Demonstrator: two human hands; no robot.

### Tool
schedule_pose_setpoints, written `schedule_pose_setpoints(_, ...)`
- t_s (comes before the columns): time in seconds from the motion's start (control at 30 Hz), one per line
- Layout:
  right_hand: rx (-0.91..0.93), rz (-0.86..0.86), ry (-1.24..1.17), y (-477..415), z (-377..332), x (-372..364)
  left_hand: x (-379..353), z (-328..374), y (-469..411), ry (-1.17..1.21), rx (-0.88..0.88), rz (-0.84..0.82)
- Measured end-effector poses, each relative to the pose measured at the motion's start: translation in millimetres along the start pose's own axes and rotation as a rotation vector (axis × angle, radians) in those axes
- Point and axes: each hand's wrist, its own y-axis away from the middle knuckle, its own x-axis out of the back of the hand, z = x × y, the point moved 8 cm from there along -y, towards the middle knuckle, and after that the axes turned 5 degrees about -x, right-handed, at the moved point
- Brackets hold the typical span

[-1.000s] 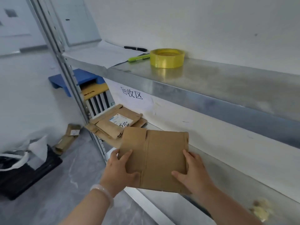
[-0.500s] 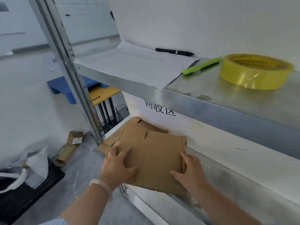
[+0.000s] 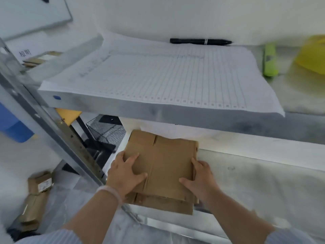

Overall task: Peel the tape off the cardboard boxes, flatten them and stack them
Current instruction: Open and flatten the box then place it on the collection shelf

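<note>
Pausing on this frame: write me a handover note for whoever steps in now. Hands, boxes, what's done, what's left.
Left hand: flat, pressing on the top box.
Right hand: flat on the same box, along its right edge.
The top box lies flattened on the stack on the lower shelf.
Done: this box is flat and set on the stack; no tape shows on it.
Left: let go, then probably the floor boxes at lower left, which look unflattened.

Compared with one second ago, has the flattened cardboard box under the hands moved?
Yes. The flattened cardboard box moved left, toward the shelf upright, and now lies on the cardboard stack.
</note>
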Motion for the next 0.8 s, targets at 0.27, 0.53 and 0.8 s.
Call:
schedule_pose_setpoints(0.27, -0.046, 0.01, 0.26, -15, 11, -20, -31, -18, -21, -0.169, 0.006, -0.123)
schedule_pose_setpoints(0.53, 0.094, 0.159, 0.418, -5, 29, 7, -21, 44, -26, -0.261, -0.271, -0.074)
schedule_pose_setpoints(0.8, 0.102, 0.466, 0.526, 68, 103, 114, -51, 224, 38, -0.186, -0.765, 0.018)
